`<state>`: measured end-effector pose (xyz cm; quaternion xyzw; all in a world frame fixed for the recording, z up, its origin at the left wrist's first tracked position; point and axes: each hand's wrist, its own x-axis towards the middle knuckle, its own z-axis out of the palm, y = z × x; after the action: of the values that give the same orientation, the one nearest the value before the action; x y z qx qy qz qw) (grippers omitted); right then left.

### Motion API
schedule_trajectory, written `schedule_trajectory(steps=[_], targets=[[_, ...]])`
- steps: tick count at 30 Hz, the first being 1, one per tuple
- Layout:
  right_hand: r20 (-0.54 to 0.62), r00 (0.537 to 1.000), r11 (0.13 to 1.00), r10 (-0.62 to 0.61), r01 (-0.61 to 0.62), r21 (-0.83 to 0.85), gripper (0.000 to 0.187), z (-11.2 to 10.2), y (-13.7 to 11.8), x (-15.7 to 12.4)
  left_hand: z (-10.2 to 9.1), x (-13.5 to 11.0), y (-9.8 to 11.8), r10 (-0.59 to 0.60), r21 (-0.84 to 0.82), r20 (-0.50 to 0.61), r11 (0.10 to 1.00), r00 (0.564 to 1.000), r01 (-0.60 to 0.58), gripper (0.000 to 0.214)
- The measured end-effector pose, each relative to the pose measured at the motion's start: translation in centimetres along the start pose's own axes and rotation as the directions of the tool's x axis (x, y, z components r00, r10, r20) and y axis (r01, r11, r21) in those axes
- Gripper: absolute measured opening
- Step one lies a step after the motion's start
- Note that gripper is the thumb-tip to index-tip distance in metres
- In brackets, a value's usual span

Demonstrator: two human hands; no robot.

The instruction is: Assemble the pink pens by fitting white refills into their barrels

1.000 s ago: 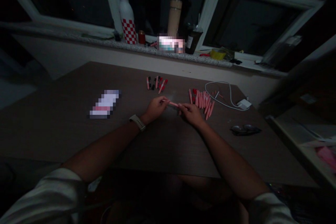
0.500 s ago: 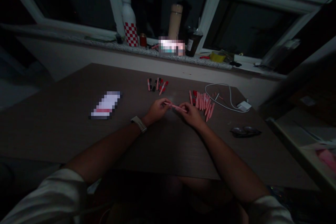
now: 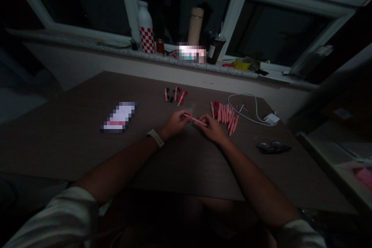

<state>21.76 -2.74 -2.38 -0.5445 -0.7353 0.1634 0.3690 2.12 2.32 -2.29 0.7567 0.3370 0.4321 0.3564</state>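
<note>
A slim pink pen (image 3: 200, 122) spans the space between my two hands, just above the table. My left hand (image 3: 176, 122) pinches its left end, and my right hand (image 3: 212, 128) closes on its right end. Whether it is one piece or two parts pressed together I cannot make out. Close to my right hand lies a row of pink pens (image 3: 223, 113) with a red one (image 3: 216, 109) among them. Beyond my left hand rests a smaller group of pink pens and black and red pieces (image 3: 175, 95).
A blurred-out phone-like slab (image 3: 119, 117) lies left on the table (image 3: 186, 162). To the right are a white cable with a charger (image 3: 271, 119) and glasses (image 3: 273, 147). A checkered bottle (image 3: 147, 33), tan flask (image 3: 195, 27) and dark cup (image 3: 215, 49) stand on the windowsill.
The view has shifted slightly, so everything sits a little lower and to the right. Both hands keep hold of the pen, with hardly any movement.
</note>
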Motion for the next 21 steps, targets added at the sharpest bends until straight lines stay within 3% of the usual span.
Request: schedule_trajectory(steps=[4,8,12,16,21], targets=[[0.07,0.997,1.0,-0.014,0.014,-0.001,0.044,0.05,0.07,0.0,0.05,0.08,-0.2,-0.002,-0.015,-0.001,1.0,1.0,0.002,0.022],[0.002,1.0,1.0,-0.009,0.009,-0.011,0.035,0.11,0.18,-0.09,0.06,0.13,-0.37,0.01,-0.001,-0.018,1.0,1.0,-0.01,0.021],[0.067,0.998,1.0,-0.016,0.017,-0.015,0.044,0.15,0.18,-0.14,0.02,0.09,-0.31,0.003,-0.003,-0.013,1.0,1.0,-0.003,0.022],[0.007,1.0,1.0,-0.009,0.009,-0.009,0.033,0.15,0.11,-0.12,0.02,0.04,-0.22,0.004,-0.007,-0.027,1.0,1.0,-0.004,0.021],[0.054,0.998,1.0,-0.022,0.021,0.016,0.04,0.17,0.09,-0.13,0.1,0.09,-0.34,-0.005,-0.008,-0.035,1.0,0.999,0.005,0.02]])
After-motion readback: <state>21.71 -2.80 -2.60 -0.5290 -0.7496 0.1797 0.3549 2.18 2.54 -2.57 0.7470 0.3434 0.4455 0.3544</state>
